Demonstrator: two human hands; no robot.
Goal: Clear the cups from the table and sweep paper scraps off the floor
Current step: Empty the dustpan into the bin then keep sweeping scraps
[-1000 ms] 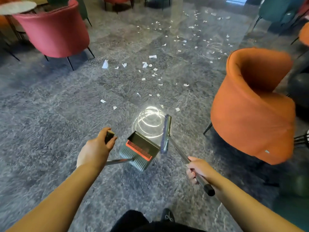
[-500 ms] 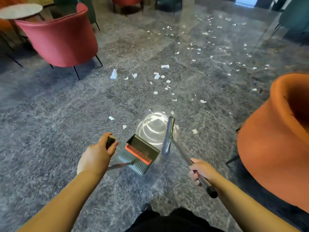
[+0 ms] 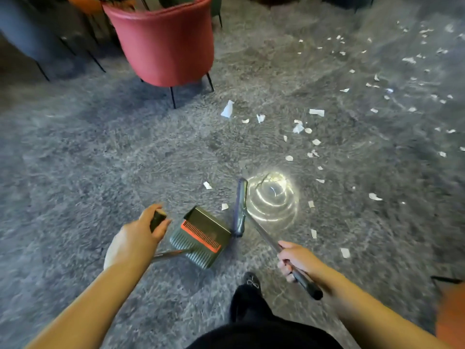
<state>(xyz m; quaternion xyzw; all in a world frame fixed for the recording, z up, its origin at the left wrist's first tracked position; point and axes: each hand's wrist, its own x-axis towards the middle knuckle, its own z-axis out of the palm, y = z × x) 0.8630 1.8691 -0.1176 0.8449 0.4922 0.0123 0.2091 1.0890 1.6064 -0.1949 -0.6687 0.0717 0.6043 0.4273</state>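
Head view: looks down at a grey floor (image 3: pixel 75 159); a dark shoe (image 3: pixel 251 280) sits at 6 o'clock.
Left hand (image 3: pixel 136 240): at 7 o'clock, fingers clenched around the black grip of the dustpan handle (image 3: pixel 157 220).
Right hand (image 3: pixel 297 260): at 5 o'clock, fingers wrapped around the broom handle (image 3: pixel 264 233), the black end sticking out behind the palm.
Dustpan (image 3: pixel 201 235): just ahead of the left hand, green with an orange comb strip, mouth pointing toward 1 o'clock.
Broom head (image 3: pixel 240 205): narrow, just beside the dustpan's right edge, next to a bright ring of reflected light (image 3: pixel 273 197).
Paper scraps (image 3: pixel 299 127): nearest ones lie just beside the broom head; most are scattered from 12 to 2 o'clock, thinning toward the far right.
Red chair (image 3: pixel 163 41): far off at 11 o'clock, on thin black legs.
Orange chair (image 3: pixel 450 313): an edge only, at 4 o'clock.
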